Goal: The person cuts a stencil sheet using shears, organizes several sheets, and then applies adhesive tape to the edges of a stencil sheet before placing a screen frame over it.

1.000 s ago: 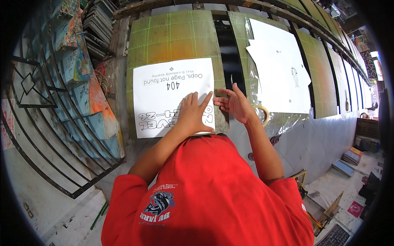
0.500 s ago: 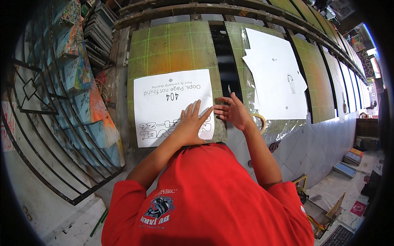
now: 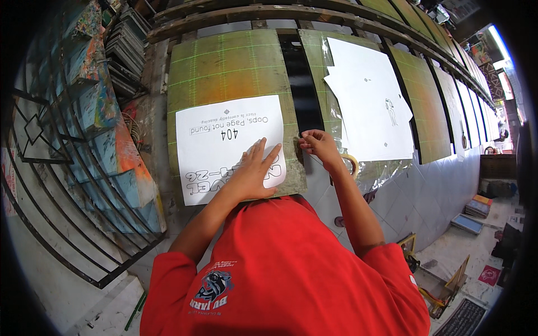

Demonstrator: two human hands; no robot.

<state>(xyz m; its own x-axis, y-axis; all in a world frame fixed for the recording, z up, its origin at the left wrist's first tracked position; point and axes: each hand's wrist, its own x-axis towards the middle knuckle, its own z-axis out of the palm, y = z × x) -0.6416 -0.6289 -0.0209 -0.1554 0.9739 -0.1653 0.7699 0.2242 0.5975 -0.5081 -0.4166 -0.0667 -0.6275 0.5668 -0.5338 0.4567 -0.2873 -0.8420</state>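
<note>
My left hand (image 3: 253,172) lies flat with fingers spread on the lower right part of a white printed sheet (image 3: 216,147). The sheet rests on a green gridded board (image 3: 224,67) with an orange stain, and its print faces away from me. Close to the board's right edge, my right hand (image 3: 320,148) is closed in a pinch. Whatever it holds, if anything, is too small to make out. Beside my right wrist is a roll of pale yellow tape (image 3: 352,166), partly behind the forearm.
Another gridded board to the right carries several white sheets (image 3: 370,106) and clear plastic (image 3: 386,172). A dark gap (image 3: 302,84) separates the two boards. More boards (image 3: 421,103) run off to the right. A black metal grille (image 3: 73,134) stands at the left.
My right hand's fingers have drawn together from spread to a pinch beside the board's edge. My left hand stays on the sheet. The whole view has shifted slightly.
</note>
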